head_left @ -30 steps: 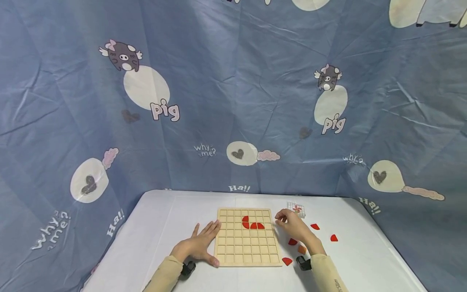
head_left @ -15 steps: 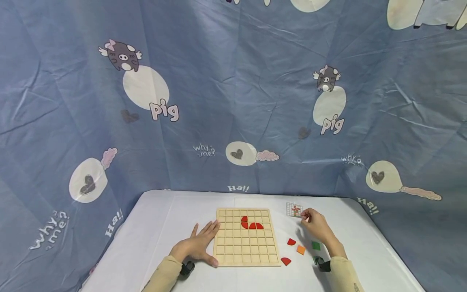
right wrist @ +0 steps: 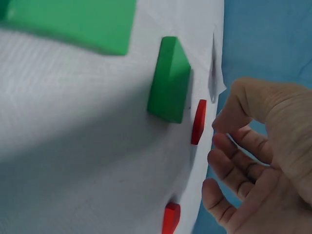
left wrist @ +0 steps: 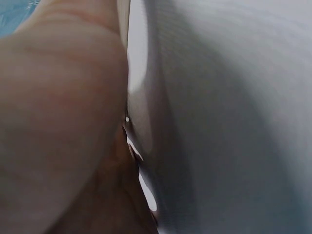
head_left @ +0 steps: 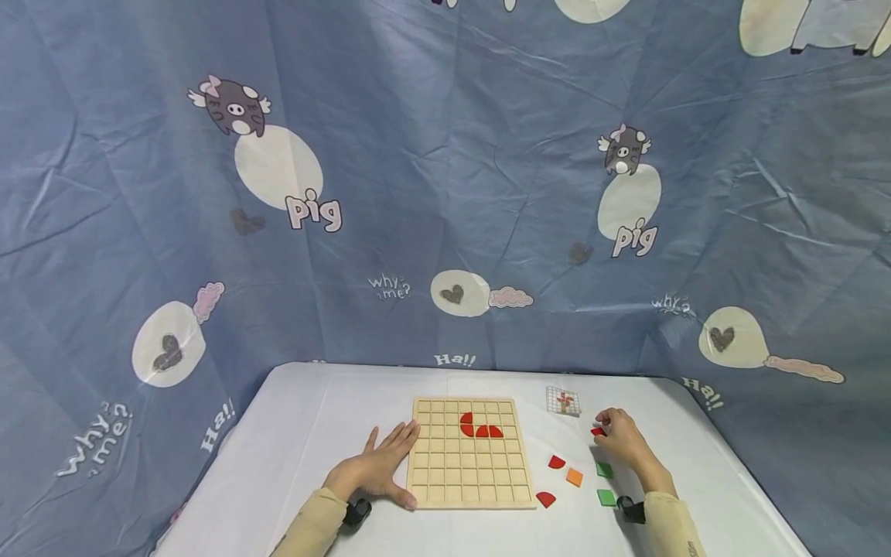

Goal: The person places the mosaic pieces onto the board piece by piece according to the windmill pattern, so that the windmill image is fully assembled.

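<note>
My left hand (head_left: 376, 468) lies spread at the left edge of the wooden grid board (head_left: 469, 464), fingertips at the frame and thumb by the lower left corner. Several red quarter-round tiles (head_left: 496, 432) sit in the board's upper cells. On the right, my right hand (head_left: 626, 441) hovers low over a loose red quarter-round tile (head_left: 597, 432), thumb and fingers loosely bent above it. In the right wrist view that red tile (right wrist: 199, 122) stands apart from the fingertips on the cloth. A second red tile (right wrist: 170, 218) shows there too, hidden by the hand in the head view.
Two green tiles (head_left: 604, 469) lie below the right hand. An orange square tile (head_left: 574, 476) and two more red tiles (head_left: 546, 499) are beside the board's right edge. A small printed pattern card (head_left: 562, 401) lies behind them. A blue curtain (head_left: 390, 232) hangs behind the white table.
From beside the board, my right hand has moved right, past the pattern card, and down to the loose red tile. Green tiles under the forearm have come into view. The left hand stays put.
</note>
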Motion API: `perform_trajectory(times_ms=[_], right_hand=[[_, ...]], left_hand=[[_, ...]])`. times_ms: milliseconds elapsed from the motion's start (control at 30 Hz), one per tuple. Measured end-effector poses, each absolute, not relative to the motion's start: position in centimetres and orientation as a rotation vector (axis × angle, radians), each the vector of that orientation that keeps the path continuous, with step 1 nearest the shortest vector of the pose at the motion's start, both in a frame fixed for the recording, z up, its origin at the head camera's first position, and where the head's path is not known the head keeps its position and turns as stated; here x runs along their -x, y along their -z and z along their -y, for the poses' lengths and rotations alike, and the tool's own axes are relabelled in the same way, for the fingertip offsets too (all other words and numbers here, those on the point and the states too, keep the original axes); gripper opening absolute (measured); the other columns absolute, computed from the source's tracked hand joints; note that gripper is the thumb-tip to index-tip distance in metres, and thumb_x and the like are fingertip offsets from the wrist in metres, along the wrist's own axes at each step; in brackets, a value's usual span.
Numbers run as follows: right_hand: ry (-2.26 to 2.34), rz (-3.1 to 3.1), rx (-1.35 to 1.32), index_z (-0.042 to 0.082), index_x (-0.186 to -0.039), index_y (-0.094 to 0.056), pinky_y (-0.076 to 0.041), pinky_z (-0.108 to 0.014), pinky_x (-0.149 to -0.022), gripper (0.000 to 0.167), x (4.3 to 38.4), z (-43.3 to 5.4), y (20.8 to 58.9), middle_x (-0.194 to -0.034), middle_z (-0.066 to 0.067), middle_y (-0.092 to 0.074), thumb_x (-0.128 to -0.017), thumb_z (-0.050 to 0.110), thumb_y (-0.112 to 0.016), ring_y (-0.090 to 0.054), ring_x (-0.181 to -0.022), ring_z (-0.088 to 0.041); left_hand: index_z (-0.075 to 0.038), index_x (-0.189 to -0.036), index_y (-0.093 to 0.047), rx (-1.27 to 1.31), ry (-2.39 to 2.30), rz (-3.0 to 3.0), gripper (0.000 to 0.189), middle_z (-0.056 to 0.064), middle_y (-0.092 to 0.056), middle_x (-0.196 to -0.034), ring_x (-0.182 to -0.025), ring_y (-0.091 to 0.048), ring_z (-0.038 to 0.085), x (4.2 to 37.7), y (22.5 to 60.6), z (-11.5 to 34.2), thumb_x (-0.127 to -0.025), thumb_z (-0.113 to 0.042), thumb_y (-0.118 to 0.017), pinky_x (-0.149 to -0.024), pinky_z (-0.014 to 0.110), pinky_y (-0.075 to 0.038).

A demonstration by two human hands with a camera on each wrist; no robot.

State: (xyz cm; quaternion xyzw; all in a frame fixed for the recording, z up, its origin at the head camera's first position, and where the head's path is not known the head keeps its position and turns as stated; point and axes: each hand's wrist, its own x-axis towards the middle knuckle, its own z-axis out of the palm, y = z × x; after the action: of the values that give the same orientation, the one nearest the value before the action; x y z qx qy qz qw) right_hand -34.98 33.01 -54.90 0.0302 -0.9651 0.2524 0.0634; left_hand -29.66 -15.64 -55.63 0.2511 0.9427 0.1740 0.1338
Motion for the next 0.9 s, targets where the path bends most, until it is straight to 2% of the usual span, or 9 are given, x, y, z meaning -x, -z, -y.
perform_trajectory(times_ms=[233,367,500,600,800,900], right_hand=[[-0.765,2.991,0.006,-0.008,-0.114,-0.059,-0.049,-0.051,-0.085,0.041,35.00,-33.30,55.25,-0.104,-0.021,-0.056,-0.078,0.007,-0.071,-0.055,-0.095,-0.031],[-0.783,2.996,-0.003,-0.007,-0.108,-0.062,-0.050,-0.050,-0.084,0.032,35.08,-33.37,55.33,-0.101,-0.019,-0.057,-0.079,0.004,-0.070,-0.057,-0.091,-0.028],[-0.803,2.977,-0.020,-0.006,-0.101,-0.064,-0.052,-0.044,-0.077,0.024,35.11,-33.40,55.28,-0.094,-0.015,-0.058,-0.078,0.000,-0.068,-0.057,-0.084,-0.024],[-0.816,2.975,-0.023,-0.006,-0.099,-0.065,-0.052,-0.042,-0.073,0.023,35.03,-33.36,55.07,-0.091,-0.014,-0.059,-0.077,-0.003,-0.066,-0.057,-0.081,-0.023],[-0.817,2.994,-0.011,-0.006,-0.100,-0.067,-0.053,-0.042,-0.074,0.024,35.00,-33.31,54.82,-0.091,-0.014,-0.062,-0.076,-0.005,-0.065,-0.059,-0.081,-0.023],[-0.832,3.006,0.016,-0.007,-0.101,-0.067,-0.054,-0.042,-0.074,0.022,34.98,-33.24,54.76,-0.091,-0.014,-0.065,-0.079,-0.003,-0.066,-0.060,-0.082,-0.022]], left_hand=[[-0.007,-0.155,-0.010,-0.731,-0.518,-2.721,0.133,0.011,-0.005,-0.164,-0.151,-0.005,0.032,29.67,55.76,15.63,-0.058,-0.071,-0.074,-0.116,0.066,0.005],[-0.007,-0.155,-0.009,-0.745,-0.513,-2.723,0.133,0.011,-0.005,-0.164,-0.151,-0.004,0.033,29.70,55.80,15.69,-0.059,-0.071,-0.074,-0.116,0.066,0.005],[-0.007,-0.155,-0.008,-0.756,-0.508,-2.724,0.132,0.011,-0.005,-0.164,-0.151,-0.004,0.033,29.71,55.77,15.78,-0.060,-0.071,-0.074,-0.116,0.067,0.005],[-0.007,-0.155,-0.009,-0.760,-0.514,-2.723,0.132,0.011,-0.005,-0.164,-0.151,-0.005,0.033,29.69,55.68,15.83,-0.059,-0.071,-0.074,-0.115,0.067,0.005],[-0.007,-0.155,-0.009,-0.747,-0.513,-2.723,0.133,0.011,-0.005,-0.164,-0.151,-0.005,0.033,29.58,55.59,15.76,-0.059,-0.070,-0.074,-0.116,0.067,0.005],[-0.007,-0.155,-0.009,-0.733,-0.504,-2.729,0.133,0.011,-0.006,-0.164,-0.151,-0.006,0.033,29.57,55.58,15.67,-0.058,-0.070,-0.075,-0.116,0.066,0.005]])
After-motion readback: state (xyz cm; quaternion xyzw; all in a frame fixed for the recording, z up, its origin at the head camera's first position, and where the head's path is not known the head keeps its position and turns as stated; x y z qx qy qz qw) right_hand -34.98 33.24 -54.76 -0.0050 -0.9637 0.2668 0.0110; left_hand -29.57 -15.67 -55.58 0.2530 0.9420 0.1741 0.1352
